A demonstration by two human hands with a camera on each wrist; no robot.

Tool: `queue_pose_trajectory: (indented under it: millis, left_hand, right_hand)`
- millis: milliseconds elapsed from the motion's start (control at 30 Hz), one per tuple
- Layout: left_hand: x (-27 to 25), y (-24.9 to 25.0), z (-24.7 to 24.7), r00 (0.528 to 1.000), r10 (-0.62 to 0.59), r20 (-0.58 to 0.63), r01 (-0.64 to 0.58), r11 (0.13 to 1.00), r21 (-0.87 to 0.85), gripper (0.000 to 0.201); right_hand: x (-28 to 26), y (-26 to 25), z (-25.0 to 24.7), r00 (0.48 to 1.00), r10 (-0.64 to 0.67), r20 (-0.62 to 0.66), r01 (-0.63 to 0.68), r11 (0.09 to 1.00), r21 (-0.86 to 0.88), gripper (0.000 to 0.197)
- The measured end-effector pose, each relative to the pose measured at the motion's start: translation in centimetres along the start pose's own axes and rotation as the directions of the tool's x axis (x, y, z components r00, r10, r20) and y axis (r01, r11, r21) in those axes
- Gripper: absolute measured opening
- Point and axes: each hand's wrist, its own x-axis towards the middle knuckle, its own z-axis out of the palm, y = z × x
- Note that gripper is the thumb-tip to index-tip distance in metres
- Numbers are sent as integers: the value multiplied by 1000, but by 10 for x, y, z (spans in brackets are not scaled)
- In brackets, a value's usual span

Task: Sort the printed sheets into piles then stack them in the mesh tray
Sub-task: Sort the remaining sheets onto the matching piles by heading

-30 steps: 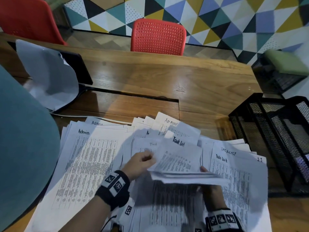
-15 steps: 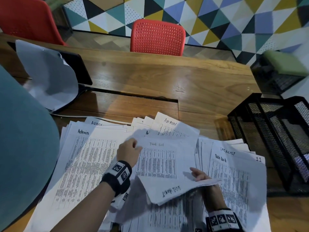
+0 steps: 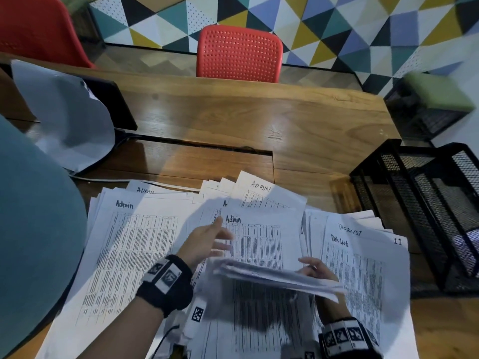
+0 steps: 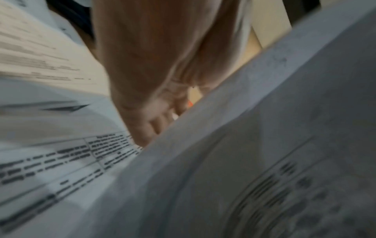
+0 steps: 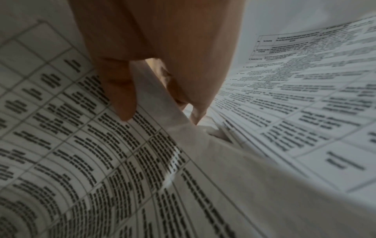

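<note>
The right hand (image 3: 315, 269), low and right of centre in the head view, pinches a thin bundle of printed sheets (image 3: 274, 277) by its right end; the right wrist view shows thumb (image 5: 120, 90) above and fingers below the paper. The bundle's long axis runs left to right across the lower centre. The left hand (image 3: 207, 242) hangs just above and left of it, fingers apart and straight, holding nothing, so it is the nearer hand to the exposed "Admin" sheet (image 3: 261, 237) at frame centre. I judge that sheet is next for the "Admin" pile (image 3: 124, 242) at lower left. A "Task List" pile (image 3: 363, 260) lies lower right: 2 sorted piles, plus 1 loose spread between them. 1 black mesh tray (image 3: 404, 203) stands at the right edge, with no sheets visible inside
</note>
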Motion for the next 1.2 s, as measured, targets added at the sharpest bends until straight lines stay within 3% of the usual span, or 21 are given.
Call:
queue_pose_trajectory:
  millis: [33, 67, 100, 167, 200, 233, 267, 333, 433, 567, 633, 700, 800, 933, 1000, 1067, 1100, 1133, 1200]
  left_hand:
    - [7, -3, 2, 989, 43, -142, -23, 990, 138, 40]
    - [13, -6, 3, 971, 92, -219, -33, 965, 262, 30]
    - [17, -9, 6, 960, 121, -252, -26, 936, 350, 27]
    - [24, -10, 13, 939, 144, -313, 17, 889, 458, 37]
    - [27, -10, 16, 926, 144, -349, 48, 872, 486, 43]
    - [29, -9, 19, 915, 131, -382, 90, 857, 508, 50]
    - [32, -8, 22, 908, 108, -406, 135, 839, 526, 58]
    - [34, -3, 27, 904, 57, -425, 213, 801, 559, 69]
    - [37, 1, 28, 904, 18, -427, 301, 684, 665, 40]
    - [31, 1, 24, 928, 19, -373, 282, 620, 732, 20]
    - [28, -5, 24, 942, 64, -330, 209, 659, 723, 20]
    - [23, -12, 23, 941, 149, -304, 106, 722, 684, 19]
    - [15, -17, 17, 914, 249, -319, -41, 842, 538, 5]
    - [9, -18, 5, 938, 159, -309, -87, 969, 232, 19]
    - [9, -19, -2, 956, 111, -270, -77, 988, 133, 26]
    - [6, -20, -7, 967, 81, -242, -65, 995, 75, 45]
    - [3, -19, -7, 973, 81, -216, -72, 996, 48, 48]
    - [2, -18, -8, 979, 82, -189, -78, 997, 26, 46]
    - [-3, -16, -7, 986, 94, -140, -96, 995, -7, 41]
  right_hand:
    - [-6, -6, 2, 997, -13, -72, 6, 995, -98, 47]
    - [-7, -5, -4, 999, 20, 31, -15, 988, -156, 40]
    - [-5, -3, -12, 996, -64, -59, 55, 990, -133, 33]
    - [1, -8, -8, 986, -111, -124, 84, 976, -203, 23]
    - [-2, -10, 5, 991, -39, -130, 1, 962, -275, 20]
    - [-5, -13, 12, 977, 42, -210, -95, 964, -249, 18]
    - [-9, -10, 13, 958, 50, -283, -147, 931, -334, 19]
    - [-18, -12, 27, 941, 0, -338, -161, 878, -450, 21]
    - [-24, -28, 37, 927, -30, -374, -163, 864, -475, 51]
    - [-36, -62, 34, 849, -159, -504, -42, 930, -364, 24]
    - [-45, -84, 11, 785, -254, -565, -15, 904, -427, 10]
    - [-51, -107, -20, 746, -308, -591, -44, 862, -505, 9]
    - [-55, -131, -65, 700, -323, -637, -244, 730, -638, 18]
    - [-44, -137, -94, 639, -292, -712, -570, 442, -693, 43]
    - [-32, -136, -79, 615, -390, -686, -592, 347, -728, 47]
    - [-22, -134, -43, 622, -549, -558, -462, 318, -828, 60]
    - [-17, -128, -27, 651, -587, -481, -382, 294, -876, 62]
    - [-12, -121, -9, 708, -559, -432, -307, 307, -901, 63]
    - [0, -94, 20, 839, -301, -453, -284, 467, -837, 68]
